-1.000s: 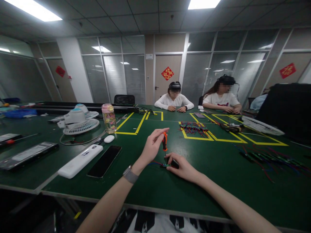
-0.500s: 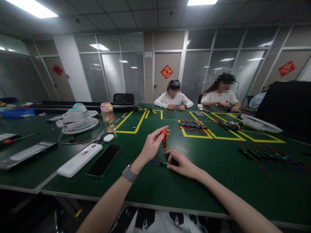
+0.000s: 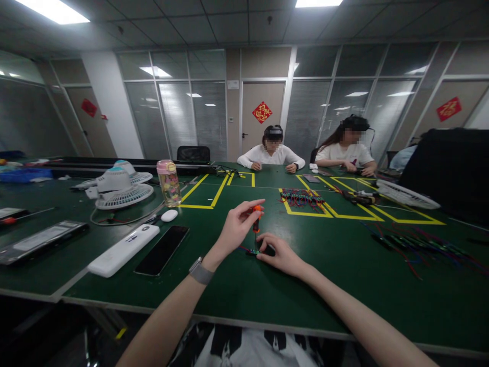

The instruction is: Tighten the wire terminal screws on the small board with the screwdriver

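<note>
My left hand (image 3: pixel 237 224), with a grey-banded watch on its wrist, has its thumb and fingers closed on the handle of an orange and black screwdriver (image 3: pixel 256 219). The screwdriver stands nearly upright, its shaft pointing down at a small green circuit board (image 3: pixel 252 252) on the table. Red and blue wires run out from the board's left side. Curled beside the shaft, my right hand (image 3: pixel 280 254) grips the board's right end between thumb and fingers. The screwdriver's tip is too small to make out.
On the green table (image 3: pixel 229 300), a black phone (image 3: pixel 162 251), a white power bank (image 3: pixel 124 250) and a bottle (image 3: pixel 168 183) stand to the left. Wired boards lie in a taped square (image 3: pixel 303 199) and in a pile (image 3: pixel 424 242) at right. Two co-workers sit opposite.
Both my hands, the screwdriver and the board appear slightly further left, as does the whole view. Across the table, one co-worker's hands have moved apart.
</note>
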